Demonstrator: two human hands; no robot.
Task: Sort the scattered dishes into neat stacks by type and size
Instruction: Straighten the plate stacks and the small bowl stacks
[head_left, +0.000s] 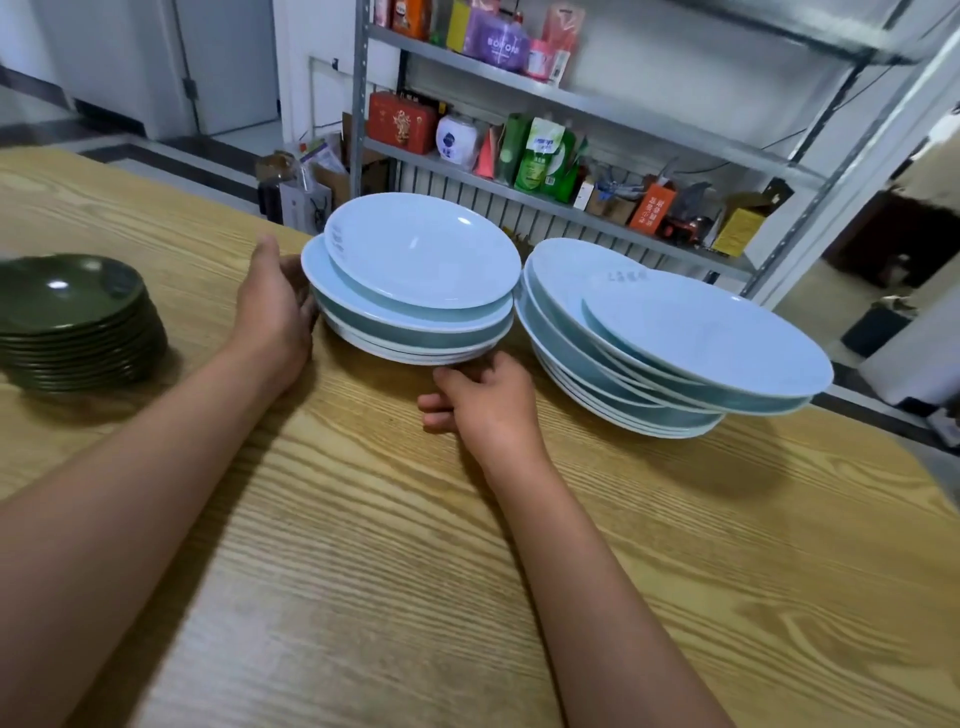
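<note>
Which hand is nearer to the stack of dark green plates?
The left hand: it presses the middle pale blue stack's left side, right of the dark green plates. The right hand is farther right, under that stack's front.

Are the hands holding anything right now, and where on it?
Both hold the middle stack of light blue dishes: the left hand against its left side, the right hand with fingers curled under its near bottom edge.
</note>
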